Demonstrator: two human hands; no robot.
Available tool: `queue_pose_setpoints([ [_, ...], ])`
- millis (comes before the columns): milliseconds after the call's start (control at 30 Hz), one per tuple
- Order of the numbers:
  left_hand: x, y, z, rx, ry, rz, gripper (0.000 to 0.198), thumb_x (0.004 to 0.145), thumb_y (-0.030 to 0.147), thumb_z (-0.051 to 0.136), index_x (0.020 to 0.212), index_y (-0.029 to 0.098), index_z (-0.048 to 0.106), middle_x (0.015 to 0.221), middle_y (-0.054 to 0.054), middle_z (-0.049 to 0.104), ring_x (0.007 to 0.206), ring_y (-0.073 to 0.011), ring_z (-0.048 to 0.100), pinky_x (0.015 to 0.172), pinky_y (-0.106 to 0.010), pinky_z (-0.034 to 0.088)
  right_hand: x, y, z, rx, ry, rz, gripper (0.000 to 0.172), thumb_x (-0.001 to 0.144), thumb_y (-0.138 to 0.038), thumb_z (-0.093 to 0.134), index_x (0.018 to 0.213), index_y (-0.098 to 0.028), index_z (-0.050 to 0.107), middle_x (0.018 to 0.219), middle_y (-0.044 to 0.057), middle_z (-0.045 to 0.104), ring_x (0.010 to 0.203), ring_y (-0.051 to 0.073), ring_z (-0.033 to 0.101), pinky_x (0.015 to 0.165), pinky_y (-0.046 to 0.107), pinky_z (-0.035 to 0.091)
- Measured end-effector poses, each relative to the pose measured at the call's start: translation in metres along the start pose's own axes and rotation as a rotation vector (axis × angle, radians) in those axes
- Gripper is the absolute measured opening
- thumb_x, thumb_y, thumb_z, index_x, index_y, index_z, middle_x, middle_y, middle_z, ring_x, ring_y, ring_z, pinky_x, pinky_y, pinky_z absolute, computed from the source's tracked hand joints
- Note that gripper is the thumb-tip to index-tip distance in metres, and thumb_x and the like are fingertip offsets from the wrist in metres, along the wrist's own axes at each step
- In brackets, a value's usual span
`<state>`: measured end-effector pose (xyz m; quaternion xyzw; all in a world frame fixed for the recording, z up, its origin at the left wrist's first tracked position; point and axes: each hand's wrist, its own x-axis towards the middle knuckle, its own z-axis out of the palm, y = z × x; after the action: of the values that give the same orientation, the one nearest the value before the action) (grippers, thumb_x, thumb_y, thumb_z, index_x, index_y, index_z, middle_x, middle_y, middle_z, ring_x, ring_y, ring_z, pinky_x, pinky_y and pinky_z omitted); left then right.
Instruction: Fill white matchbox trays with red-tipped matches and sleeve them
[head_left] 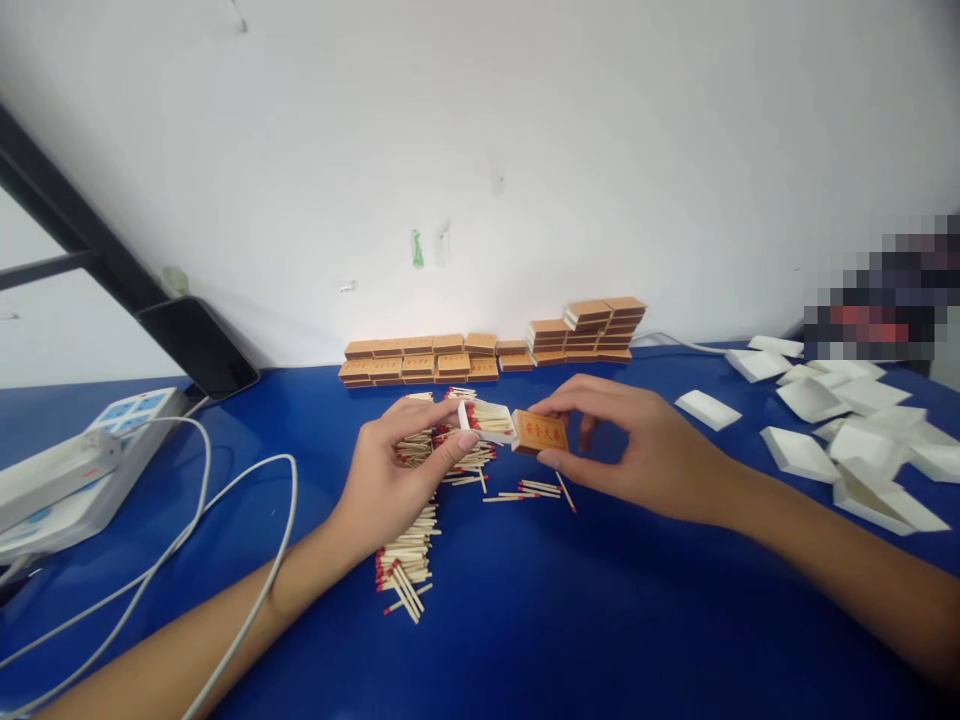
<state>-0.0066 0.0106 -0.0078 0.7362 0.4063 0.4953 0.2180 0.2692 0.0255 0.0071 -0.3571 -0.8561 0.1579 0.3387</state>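
Observation:
Between finger and thumb, my left hand [401, 465] grips a white matchbox tray [499, 434] filled with red-tipped matches. My right hand [637, 440] pinches an orange matchbox sleeve [541, 432] with red characters on its top. The tray's right end meets the sleeve's open left end; I cannot tell how far inside it reaches. Under and below my left hand lies a long pile of loose matches [409, 550], partly hidden by the hand. Several stray matches [536, 489] rest on the blue table below the sleeve.
Stacked matchboxes [405, 365] line the wall, higher at the right [600, 330]. White trays [870, 430] are scattered on the right of the blue table [600, 600]. At left are a power strip [112, 480], a black phone [199, 345] and a white cable [289, 500] crossing my left forearm.

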Motion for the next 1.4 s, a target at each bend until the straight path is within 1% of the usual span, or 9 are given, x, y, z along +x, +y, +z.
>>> queue_pose_setpoints([
  [100, 0.000, 0.002, 0.000, -0.024, 0.003, -0.014, 0.024, 0.093, 0.035, 0.078, 0.116, 0.028, 0.080, 0.104, -0.005, 0.079, 0.096, -0.0234, 0.070, 0.089, -0.043, 0.057, -0.001, 0.001, 0.002, 0.037, -0.027, 0.023, 0.028, 0.093, -0.044, 0.072, 0.117, -0.028, 0.073, 0.106, 0.006, 0.073, 0.079, 0.017, 0.066, 0.063, 0.030, 0.056],
  [267, 0.000, 0.003, -0.001, -0.047, 0.011, -0.031, 0.024, 0.093, 0.037, 0.077, 0.116, 0.029, 0.080, 0.104, -0.004, 0.079, 0.099, -0.0239, 0.070, 0.090, -0.043, 0.057, -0.002, 0.000, 0.002, 0.060, -0.044, 0.018, 0.029, 0.093, -0.044, 0.073, 0.117, -0.028, 0.073, 0.106, 0.007, 0.074, 0.077, 0.017, 0.067, 0.066, 0.032, 0.058],
  [433, 0.001, 0.000, -0.001, -0.020, 0.009, -0.004, 0.023, 0.093, 0.034, 0.078, 0.115, 0.029, 0.080, 0.103, -0.003, 0.080, 0.099, -0.0223, 0.071, 0.094, -0.043, 0.057, -0.001, -0.004, 0.001, 0.033, 0.013, 0.012, 0.026, 0.093, -0.041, 0.073, 0.116, -0.029, 0.073, 0.106, 0.006, 0.073, 0.076, 0.016, 0.065, 0.065, 0.030, 0.057],
  [633, 0.002, -0.001, -0.003, 0.030, -0.003, 0.048, 0.024, 0.093, 0.033, 0.079, 0.117, 0.029, 0.080, 0.109, -0.004, 0.079, 0.104, -0.0232, 0.071, 0.095, -0.043, 0.057, -0.001, -0.002, 0.000, 0.002, 0.034, -0.003, 0.026, 0.093, -0.041, 0.073, 0.116, -0.030, 0.072, 0.105, 0.004, 0.073, 0.075, 0.017, 0.065, 0.066, 0.032, 0.057],
  [800, 0.003, -0.001, -0.005, 0.061, -0.060, 0.071, 0.026, 0.094, 0.035, 0.078, 0.119, 0.029, 0.079, 0.112, -0.005, 0.079, 0.105, -0.0236, 0.071, 0.094, -0.043, 0.058, -0.001, -0.001, -0.002, 0.010, 0.071, -0.019, 0.024, 0.094, -0.039, 0.073, 0.116, -0.029, 0.072, 0.107, 0.005, 0.073, 0.074, 0.016, 0.066, 0.069, 0.033, 0.058],
  [933, 0.004, -0.002, -0.005, 0.037, -0.050, 0.050, 0.030, 0.093, 0.036, 0.078, 0.123, 0.028, 0.078, 0.107, -0.005, 0.079, 0.100, -0.0229, 0.071, 0.090, -0.041, 0.059, -0.001, 0.000, 0.000, 0.031, 0.079, -0.016, 0.027, 0.093, -0.042, 0.075, 0.115, -0.027, 0.072, 0.107, 0.005, 0.073, 0.074, 0.015, 0.067, 0.069, 0.033, 0.059],
  [1100, 0.005, -0.004, -0.006, -0.008, -0.071, -0.004, 0.033, 0.094, 0.039, 0.077, 0.124, 0.024, 0.078, 0.106, -0.007, 0.079, 0.100, -0.0232, 0.071, 0.090, -0.040, 0.058, 0.000, 0.003, 0.005, 0.036, 0.181, -0.028, 0.035, 0.092, -0.047, 0.077, 0.119, -0.025, 0.072, 0.111, 0.006, 0.074, 0.075, 0.016, 0.068, 0.073, 0.035, 0.061],
  [1267, 0.005, -0.006, -0.006, -0.034, -0.084, -0.015, 0.032, 0.093, 0.037, 0.079, 0.122, 0.024, 0.079, 0.101, -0.006, 0.077, 0.097, -0.0214, 0.068, 0.091, -0.038, 0.055, -0.001, 0.004, 0.004, 0.012, 0.206, -0.042, 0.032, 0.093, -0.044, 0.076, 0.119, -0.025, 0.071, 0.113, 0.006, 0.074, 0.078, 0.016, 0.069, 0.076, 0.035, 0.062],
  [1400, 0.006, -0.007, -0.007, -0.045, -0.125, -0.036, 0.034, 0.093, 0.039, 0.078, 0.124, 0.024, 0.079, 0.102, -0.006, 0.078, 0.099, -0.0223, 0.067, 0.096, -0.041, 0.054, -0.001, 0.006, 0.004, 0.039, 0.202, -0.028, 0.033, 0.092, -0.044, 0.077, 0.119, -0.026, 0.071, 0.114, 0.005, 0.075, 0.081, 0.017, 0.070, 0.078, 0.036, 0.063],
])
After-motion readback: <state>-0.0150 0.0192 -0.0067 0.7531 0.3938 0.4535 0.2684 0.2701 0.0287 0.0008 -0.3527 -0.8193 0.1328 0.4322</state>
